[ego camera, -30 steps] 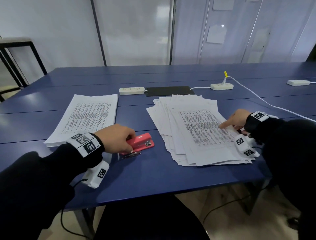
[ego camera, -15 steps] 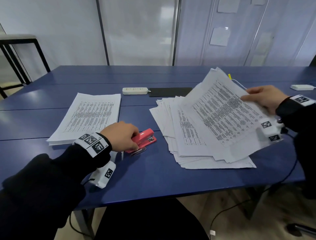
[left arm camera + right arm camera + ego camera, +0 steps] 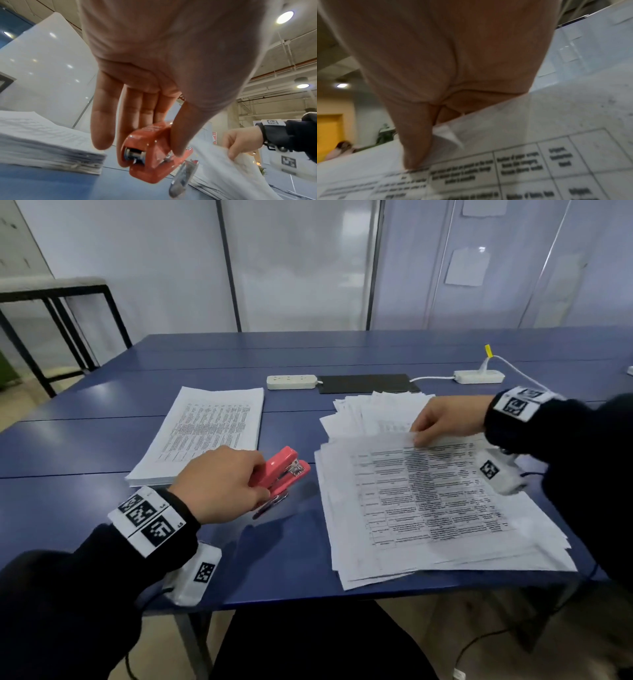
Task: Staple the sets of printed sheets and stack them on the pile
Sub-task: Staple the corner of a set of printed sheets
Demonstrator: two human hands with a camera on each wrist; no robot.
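A coral-red stapler [image 3: 280, 474] lies on the dark blue table [image 3: 102, 440]; white sheets [image 3: 424, 494] carry black printed grids; black-and-white square-code wristbands [image 3: 147, 518] ring black sleeves [image 3: 61, 594]; white power strips [image 3: 292, 382] flank a black mat [image 3: 368, 383]

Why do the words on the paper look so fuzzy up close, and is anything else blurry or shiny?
Right wrist view: the printed white sheets are smeared by blur under the right hand. Left wrist view: sharp red plastic stapler in the left hand; bright ceiling lamps. Head view: soft glare on the blue table.
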